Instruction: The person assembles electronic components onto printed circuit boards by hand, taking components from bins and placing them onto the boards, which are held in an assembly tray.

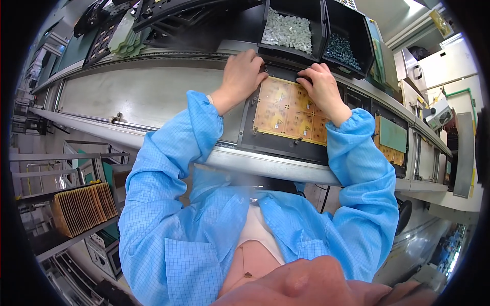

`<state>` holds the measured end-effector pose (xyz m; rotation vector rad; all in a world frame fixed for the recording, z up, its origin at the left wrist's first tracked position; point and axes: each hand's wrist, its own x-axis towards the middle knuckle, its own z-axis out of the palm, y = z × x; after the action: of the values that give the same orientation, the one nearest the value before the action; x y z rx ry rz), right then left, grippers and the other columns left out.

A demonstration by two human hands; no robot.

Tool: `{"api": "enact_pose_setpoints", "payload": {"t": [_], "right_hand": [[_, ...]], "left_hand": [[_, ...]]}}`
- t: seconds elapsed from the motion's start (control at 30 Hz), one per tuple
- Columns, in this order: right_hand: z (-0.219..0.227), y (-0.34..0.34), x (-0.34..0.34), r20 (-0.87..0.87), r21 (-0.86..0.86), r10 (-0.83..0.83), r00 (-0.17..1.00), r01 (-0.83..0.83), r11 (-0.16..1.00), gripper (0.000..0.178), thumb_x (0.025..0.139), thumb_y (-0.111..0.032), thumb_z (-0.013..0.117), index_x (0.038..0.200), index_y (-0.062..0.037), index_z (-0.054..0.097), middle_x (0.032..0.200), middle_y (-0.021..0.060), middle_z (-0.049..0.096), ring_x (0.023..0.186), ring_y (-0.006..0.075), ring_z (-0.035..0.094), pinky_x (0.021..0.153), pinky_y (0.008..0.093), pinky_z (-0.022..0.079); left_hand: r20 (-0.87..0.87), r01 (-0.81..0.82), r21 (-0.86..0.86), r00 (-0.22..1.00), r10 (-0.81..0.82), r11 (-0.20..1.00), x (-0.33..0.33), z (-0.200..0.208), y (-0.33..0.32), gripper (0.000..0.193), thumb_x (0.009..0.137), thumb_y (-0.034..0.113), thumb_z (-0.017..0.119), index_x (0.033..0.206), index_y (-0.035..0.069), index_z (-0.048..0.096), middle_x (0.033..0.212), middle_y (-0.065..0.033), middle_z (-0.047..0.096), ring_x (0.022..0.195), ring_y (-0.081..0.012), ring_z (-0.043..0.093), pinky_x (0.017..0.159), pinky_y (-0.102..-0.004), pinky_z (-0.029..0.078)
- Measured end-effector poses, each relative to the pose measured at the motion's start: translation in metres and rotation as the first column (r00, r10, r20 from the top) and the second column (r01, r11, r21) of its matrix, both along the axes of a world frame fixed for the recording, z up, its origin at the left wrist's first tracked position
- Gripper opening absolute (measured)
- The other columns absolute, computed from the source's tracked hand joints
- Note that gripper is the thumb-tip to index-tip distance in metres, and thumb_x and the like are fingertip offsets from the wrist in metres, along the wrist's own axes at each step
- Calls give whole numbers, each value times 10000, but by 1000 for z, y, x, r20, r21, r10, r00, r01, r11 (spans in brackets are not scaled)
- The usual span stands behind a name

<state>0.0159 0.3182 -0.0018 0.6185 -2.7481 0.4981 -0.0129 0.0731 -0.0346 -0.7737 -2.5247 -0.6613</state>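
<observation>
A yellow-brown circuit board panel (287, 111), split into several sections, lies in a black carrier frame (250, 137) on the conveyor. At the panel's far left corner is my left hand (242, 76), its fingers curled down onto the frame's edge. My right hand (322, 91) bends over the far edge of the panel, thumb and fingers drawn together; its wrist and sleeve cover part of the panel's right side. What lies between the fingertips of either hand is too small or hidden to make out. Small dark pegs stand along the frame's near edge.
Beyond the conveyor (143, 92) stand a black bin of white parts (287, 31) and another of dark teal parts (343, 51). A second carrier to the right holds a board with a green sheet (392, 134). A rack of upright brown boards (84, 209) stands at lower left.
</observation>
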Motion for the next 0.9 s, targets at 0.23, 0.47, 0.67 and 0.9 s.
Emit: {"api": "enact_pose_setpoints", "payload": {"t": [0.23,0.47,0.67,0.9], "right_hand": [[1,7,-16,201,-72,33,979,-18,997,97,853,-67,674,918,-5,710,884,116,618,879,292,611,784,353,513],[11,26,-20,303,-174,270,914,-225,959,84,859,-56,655,876,19,690,930,109,611,875,289,625,794,348,519],[10,22,-15,240,-48,299,924,-296,954,73,857,-44,665,868,27,677,946,107,606,901,280,618,814,351,523],[-1,16,-5,88,-25,232,969,-231,973,67,843,-43,670,851,23,670,931,111,609,932,293,603,818,373,519]], "left_hand": [[65,14,80,998,-19,997,-9,-4,4,187,754,201,755,887,99,670,944,-52,582,977,-264,567,820,-431,406],[120,1,103,993,-13,995,-10,-3,13,189,787,228,692,916,91,678,948,-72,584,994,-274,563,825,-424,396],[107,10,136,994,-25,991,-10,-6,18,139,802,204,662,873,87,687,917,-57,602,965,-262,574,836,-421,402],[166,285,294,925,-342,912,-19,-8,5,107,816,52,620,890,62,697,932,-62,619,897,-281,624,780,-379,491]]}}
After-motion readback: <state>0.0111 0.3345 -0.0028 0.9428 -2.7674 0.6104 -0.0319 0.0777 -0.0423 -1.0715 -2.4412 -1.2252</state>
